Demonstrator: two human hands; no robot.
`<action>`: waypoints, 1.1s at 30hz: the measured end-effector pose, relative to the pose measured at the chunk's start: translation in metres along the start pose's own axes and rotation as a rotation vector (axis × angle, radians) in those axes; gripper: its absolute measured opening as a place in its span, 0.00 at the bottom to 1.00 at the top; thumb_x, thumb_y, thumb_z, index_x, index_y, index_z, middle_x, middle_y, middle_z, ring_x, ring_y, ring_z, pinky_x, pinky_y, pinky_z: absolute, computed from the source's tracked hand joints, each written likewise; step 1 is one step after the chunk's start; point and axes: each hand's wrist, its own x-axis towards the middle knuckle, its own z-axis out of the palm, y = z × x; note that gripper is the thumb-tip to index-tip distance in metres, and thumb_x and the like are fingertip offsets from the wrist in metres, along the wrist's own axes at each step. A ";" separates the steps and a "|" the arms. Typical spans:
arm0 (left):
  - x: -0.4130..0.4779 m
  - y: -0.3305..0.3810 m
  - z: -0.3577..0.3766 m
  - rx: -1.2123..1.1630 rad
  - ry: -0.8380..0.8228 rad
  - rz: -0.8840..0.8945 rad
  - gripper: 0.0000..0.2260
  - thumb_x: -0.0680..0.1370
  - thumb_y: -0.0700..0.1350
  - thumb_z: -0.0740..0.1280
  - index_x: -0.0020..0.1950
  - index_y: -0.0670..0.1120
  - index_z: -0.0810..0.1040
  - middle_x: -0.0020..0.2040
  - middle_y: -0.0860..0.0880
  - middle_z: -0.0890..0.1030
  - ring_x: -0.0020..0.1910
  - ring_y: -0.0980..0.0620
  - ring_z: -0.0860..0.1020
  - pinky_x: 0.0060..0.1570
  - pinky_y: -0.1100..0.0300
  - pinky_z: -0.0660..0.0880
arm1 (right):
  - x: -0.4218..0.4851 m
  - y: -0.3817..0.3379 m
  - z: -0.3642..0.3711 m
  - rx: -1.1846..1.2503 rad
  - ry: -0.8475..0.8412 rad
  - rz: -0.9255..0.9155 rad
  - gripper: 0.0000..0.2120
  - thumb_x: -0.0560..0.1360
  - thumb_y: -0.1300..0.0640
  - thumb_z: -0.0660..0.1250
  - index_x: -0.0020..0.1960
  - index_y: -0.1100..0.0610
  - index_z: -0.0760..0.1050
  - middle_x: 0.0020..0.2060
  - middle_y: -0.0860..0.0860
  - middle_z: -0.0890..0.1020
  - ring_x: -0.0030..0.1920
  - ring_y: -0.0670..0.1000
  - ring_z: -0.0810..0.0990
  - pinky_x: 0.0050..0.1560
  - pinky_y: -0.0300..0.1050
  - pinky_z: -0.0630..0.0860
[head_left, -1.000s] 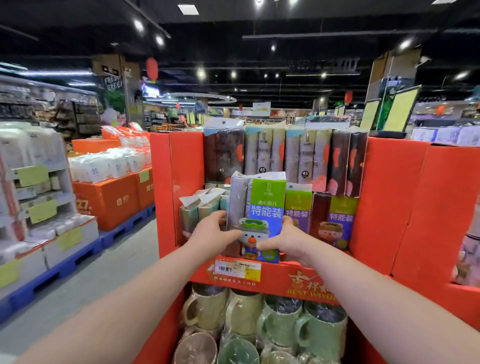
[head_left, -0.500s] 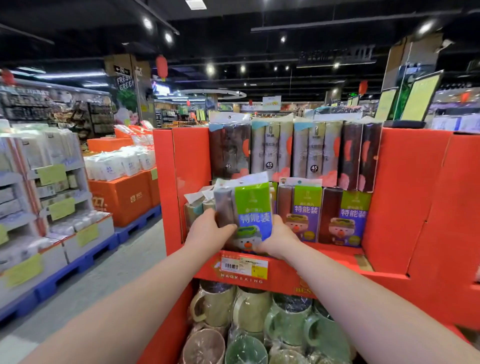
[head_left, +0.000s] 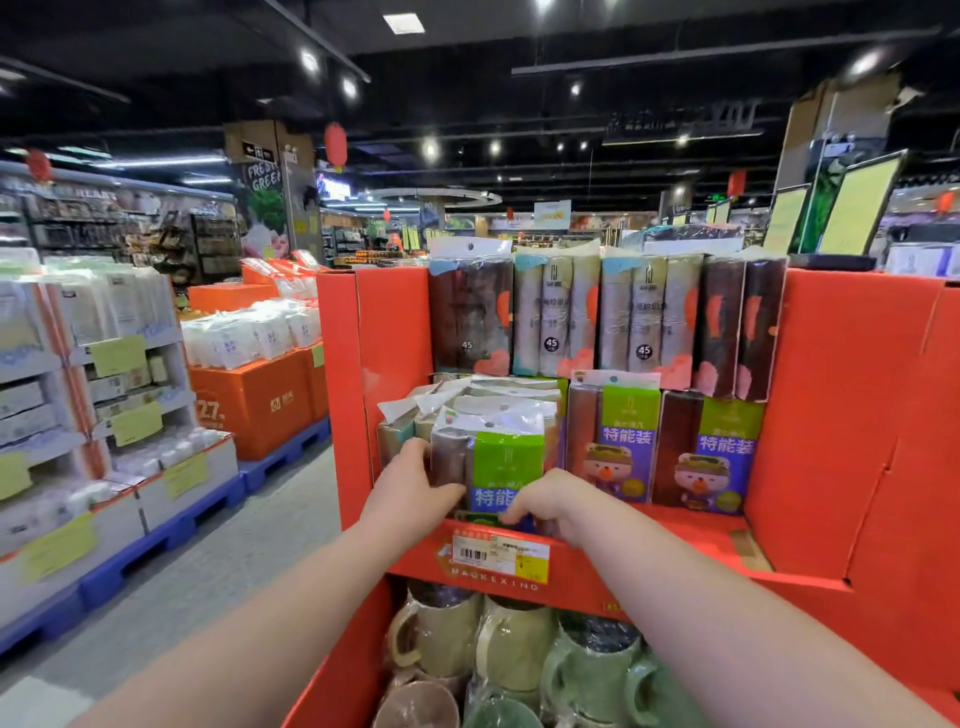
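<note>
Above the wrapped mugs (head_left: 514, 654), left hand (head_left: 410, 493) and right hand (head_left: 550, 501) each clamp their grip on the lower sides of a green-labelled pack (head_left: 498, 457), possibly bin-bag rolls, at the red shelf (head_left: 691, 525)'s near-left edge, before taller packs (head_left: 556, 312).

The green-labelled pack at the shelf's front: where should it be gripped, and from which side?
Grip the green-labelled pack by its lower side edges, coming from the front, as the left hand and right hand do. It stands upright with a neighbouring pack close on its right and others behind, and its thin top flap looks flimsy.
</note>
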 end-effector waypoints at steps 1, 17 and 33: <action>0.000 -0.001 -0.001 0.019 0.004 0.008 0.19 0.72 0.46 0.71 0.60 0.44 0.70 0.59 0.45 0.78 0.58 0.45 0.76 0.48 0.59 0.69 | 0.000 -0.004 0.002 0.003 -0.002 0.001 0.13 0.69 0.64 0.75 0.41 0.63 0.70 0.40 0.58 0.78 0.38 0.54 0.78 0.41 0.48 0.75; -0.010 -0.006 0.003 0.292 -0.208 -0.050 0.17 0.79 0.50 0.63 0.64 0.43 0.70 0.63 0.43 0.77 0.62 0.42 0.75 0.60 0.52 0.72 | -0.006 0.027 -0.007 -0.275 0.087 -0.247 0.38 0.70 0.43 0.72 0.71 0.61 0.64 0.66 0.57 0.75 0.65 0.56 0.75 0.63 0.45 0.72; -0.112 -0.013 0.021 0.688 -0.075 0.123 0.17 0.76 0.52 0.60 0.63 0.48 0.72 0.60 0.48 0.74 0.61 0.44 0.74 0.57 0.49 0.73 | -0.095 0.071 0.017 -0.842 0.331 -0.652 0.33 0.77 0.46 0.61 0.77 0.54 0.51 0.77 0.51 0.54 0.77 0.56 0.52 0.74 0.60 0.51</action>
